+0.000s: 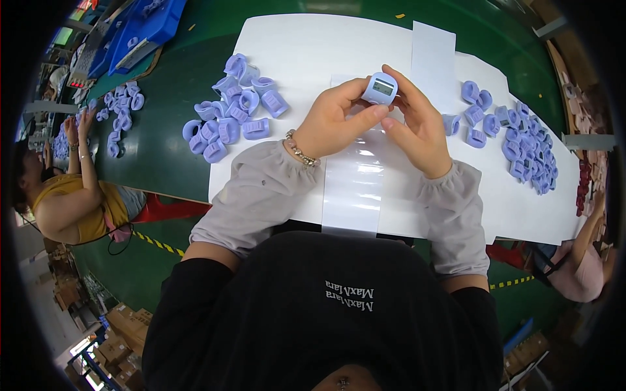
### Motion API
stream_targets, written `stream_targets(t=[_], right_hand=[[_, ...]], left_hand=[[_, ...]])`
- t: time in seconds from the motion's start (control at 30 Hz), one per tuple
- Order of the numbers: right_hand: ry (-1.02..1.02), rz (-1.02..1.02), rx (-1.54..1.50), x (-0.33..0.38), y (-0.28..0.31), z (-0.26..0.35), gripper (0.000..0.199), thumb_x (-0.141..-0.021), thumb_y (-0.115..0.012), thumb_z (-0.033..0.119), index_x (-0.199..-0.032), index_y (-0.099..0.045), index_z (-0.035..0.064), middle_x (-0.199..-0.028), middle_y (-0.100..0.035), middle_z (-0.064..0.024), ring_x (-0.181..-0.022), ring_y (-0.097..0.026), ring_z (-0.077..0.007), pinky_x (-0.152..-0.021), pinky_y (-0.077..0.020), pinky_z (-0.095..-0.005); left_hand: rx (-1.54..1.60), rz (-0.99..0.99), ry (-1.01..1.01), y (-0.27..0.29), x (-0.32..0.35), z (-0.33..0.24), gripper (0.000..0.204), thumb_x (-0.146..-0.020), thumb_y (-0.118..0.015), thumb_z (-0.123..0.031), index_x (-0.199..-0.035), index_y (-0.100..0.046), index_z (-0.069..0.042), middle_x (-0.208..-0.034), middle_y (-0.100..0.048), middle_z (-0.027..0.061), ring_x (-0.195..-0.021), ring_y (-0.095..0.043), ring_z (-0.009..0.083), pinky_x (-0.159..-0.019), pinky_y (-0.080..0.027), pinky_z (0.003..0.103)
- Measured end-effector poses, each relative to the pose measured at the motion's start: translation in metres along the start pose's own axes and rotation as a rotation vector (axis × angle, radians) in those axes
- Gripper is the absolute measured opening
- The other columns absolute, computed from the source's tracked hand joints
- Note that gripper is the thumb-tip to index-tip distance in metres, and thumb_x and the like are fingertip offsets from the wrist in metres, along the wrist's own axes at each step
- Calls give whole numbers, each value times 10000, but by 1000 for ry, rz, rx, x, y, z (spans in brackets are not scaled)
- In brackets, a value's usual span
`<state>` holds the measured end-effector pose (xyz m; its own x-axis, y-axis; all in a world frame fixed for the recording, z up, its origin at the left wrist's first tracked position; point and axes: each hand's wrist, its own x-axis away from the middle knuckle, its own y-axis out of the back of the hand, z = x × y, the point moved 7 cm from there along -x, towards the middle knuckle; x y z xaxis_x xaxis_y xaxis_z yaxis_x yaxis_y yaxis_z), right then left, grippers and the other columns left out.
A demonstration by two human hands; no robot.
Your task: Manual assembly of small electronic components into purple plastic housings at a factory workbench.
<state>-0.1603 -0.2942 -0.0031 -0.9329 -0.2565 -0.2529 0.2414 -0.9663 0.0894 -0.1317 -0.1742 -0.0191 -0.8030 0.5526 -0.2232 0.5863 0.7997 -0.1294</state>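
A small lavender cuff-shaped digital device with a grey display [383, 87] is held up between my hands over the white table sheet. My left hand [340, 116] grips it from the left side, with the thumb along its lower edge. From the right, my right hand [420, 127] has fingers against its side and back, and its thumb is bent below. The display faces up toward me. To the left of my hands lies a loose pile of similar lavender devices [229, 107]. More of them sit in a denser pile [529, 146] on the right, with several scattered closer to my right hand.
A clear plastic strip [352, 189] runs down the sheet below my hands. Beyond my right hand lies a white paper [433, 65]. Blue trays [147, 32] stand at the far left. Co-workers sit on the left [72, 202] and right [577, 267].
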Motion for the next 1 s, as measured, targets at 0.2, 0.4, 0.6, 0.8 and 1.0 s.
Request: stream_targets(t=[0.2, 0.4, 0.6, 0.8, 1.0], right_hand=[[12, 2, 20, 0, 0, 1, 660, -806, -577, 27, -1419, -335, -22, -1368, -441, -132, -1220, -455, -223, -1055, -333, -376], [26, 8, 42, 0, 0, 3, 652, -803, -572, 17, -1414, -345, -21, -1363, -449, -134, -1218, -459, -225, -1054, -336, -374], [9, 7, 54, 0, 0, 3, 646, -805, -573, 12, -1411, -352, -20, -1340, -466, -126, -1193, -471, -221, -1045, -342, -368], [20, 1, 59, 0, 0, 2, 643, -805, -572, 14, -1409, -355, -21, -1345, -465, -126, -1188, -475, -221, -1044, -343, -370], [14, -1, 76, -1, 0, 4, 642, -805, -573, 20, -1408, -356, -22, -1359, -460, -131, -1203, -472, -226, -1049, -341, -372]], left_hand=[[-9, 11, -1, 1, 0, 0, 352, -907, -620, -146, -1200, -542, 34, -1081, -633, 109, -987, -613, 161, -855, -492, 287], [22, 15, 27, 1, 0, 2, 340, -911, -616, -137, -1197, -546, 32, -1080, -636, 104, -993, -612, 158, -858, -491, 285], [44, 9, -18, 0, -1, 2, 338, -918, -607, -138, -1203, -540, 30, -1092, -630, 103, -1011, -615, 167, -874, -488, 287], [47, 24, 11, 0, -1, 2, 338, -922, -602, -144, -1200, -536, 37, -1094, -623, 106, -1029, -616, 176, -880, -489, 289], [22, 36, -3, -1, -1, 2, 333, -923, -600, -149, -1190, -536, 39, -1090, -619, 107, -1028, -620, 178, -874, -494, 291]])
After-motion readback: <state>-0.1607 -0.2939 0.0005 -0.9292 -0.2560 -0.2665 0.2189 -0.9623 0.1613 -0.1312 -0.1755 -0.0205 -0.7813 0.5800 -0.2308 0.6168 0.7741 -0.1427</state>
